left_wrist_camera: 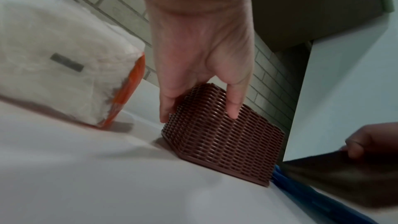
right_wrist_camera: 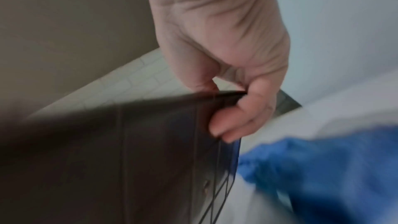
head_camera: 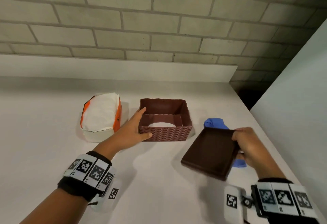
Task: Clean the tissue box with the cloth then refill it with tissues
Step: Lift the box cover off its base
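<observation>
A brown woven tissue box (head_camera: 165, 133) stands open-topped on the white counter, with an oval hole showing in its floor. My left hand (head_camera: 137, 124) rests against its left end, its straight fingers (left_wrist_camera: 233, 106) on the woven wall (left_wrist_camera: 221, 139). My right hand (head_camera: 246, 144) pinches the far right corner of the flat brown lid (head_camera: 210, 153) and holds it tilted, near edge low. The lid (right_wrist_camera: 129, 151) hangs over a crumpled blue cloth (head_camera: 215, 123), which lies on the counter (right_wrist_camera: 323, 168). A pack of white tissues (head_camera: 100, 116) in an orange wrapper lies left of the box.
The white counter (head_camera: 53, 144) ends at a low white ledge (head_camera: 115, 68) under a grey brick wall. A white panel (head_camera: 292, 91) closes off the right side, with a dark gap (head_camera: 247, 98) at the back corner.
</observation>
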A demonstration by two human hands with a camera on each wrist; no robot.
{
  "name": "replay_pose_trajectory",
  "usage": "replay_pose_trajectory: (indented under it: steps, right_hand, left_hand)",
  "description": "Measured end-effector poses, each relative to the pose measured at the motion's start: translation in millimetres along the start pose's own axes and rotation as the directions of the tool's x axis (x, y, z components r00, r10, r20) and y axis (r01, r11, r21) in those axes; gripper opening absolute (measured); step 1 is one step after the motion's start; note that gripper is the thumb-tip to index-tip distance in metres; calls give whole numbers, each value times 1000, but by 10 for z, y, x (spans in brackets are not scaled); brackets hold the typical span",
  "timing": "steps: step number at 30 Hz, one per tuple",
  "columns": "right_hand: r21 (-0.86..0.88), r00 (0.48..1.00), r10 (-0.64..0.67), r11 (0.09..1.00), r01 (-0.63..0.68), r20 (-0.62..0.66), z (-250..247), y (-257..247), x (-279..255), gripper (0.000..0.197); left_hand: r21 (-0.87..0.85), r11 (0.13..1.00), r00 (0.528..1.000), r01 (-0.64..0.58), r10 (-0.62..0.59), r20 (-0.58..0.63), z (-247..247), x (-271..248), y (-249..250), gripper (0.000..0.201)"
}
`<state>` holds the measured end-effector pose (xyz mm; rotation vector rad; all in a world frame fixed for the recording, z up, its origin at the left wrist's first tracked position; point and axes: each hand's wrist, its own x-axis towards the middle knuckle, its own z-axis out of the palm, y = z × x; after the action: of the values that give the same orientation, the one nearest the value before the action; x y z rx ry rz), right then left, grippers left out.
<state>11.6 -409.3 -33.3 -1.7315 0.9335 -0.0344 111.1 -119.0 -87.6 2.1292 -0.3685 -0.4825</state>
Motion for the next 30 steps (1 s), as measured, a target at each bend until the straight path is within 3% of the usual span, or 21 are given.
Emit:
replay_pose_trajectory:
  steps: [7, 9, 12, 15, 19, 30]
  right_hand:
    - [98, 968, 198, 972, -215, 154, 357, 431, -255, 7]
    - [88, 959, 201, 971, -221, 198, 427, 522, -304, 21]
    - [15, 951, 196, 979, -205, 238, 525, 591, -407, 21]
    - [-137, 964, 177, 979, -152, 199, 602, 614, -454, 24]
    - [-441, 979, 105, 897, -17, 177, 659, 597, -453, 30]
    - [-616, 971, 74, 783, 85, 229, 769, 452, -604, 11]
  left_hand:
    - [20, 1000, 1000, 15, -14, -22, 41, -39, 57, 84]
    - [47, 999, 999, 21, -20, -32, 42, -56, 57, 84]
    - [67, 998, 999, 18, -15, -35, 36, -104, 55, 83]
    - [103, 995, 999, 14, -9, -49, 1, -155, 86, 82]
    - [139, 990, 999, 4, 3, -52, -42, -221, 188, 76]
    - [149, 989, 999, 11, -4, -47, -19, -301, 297, 70]
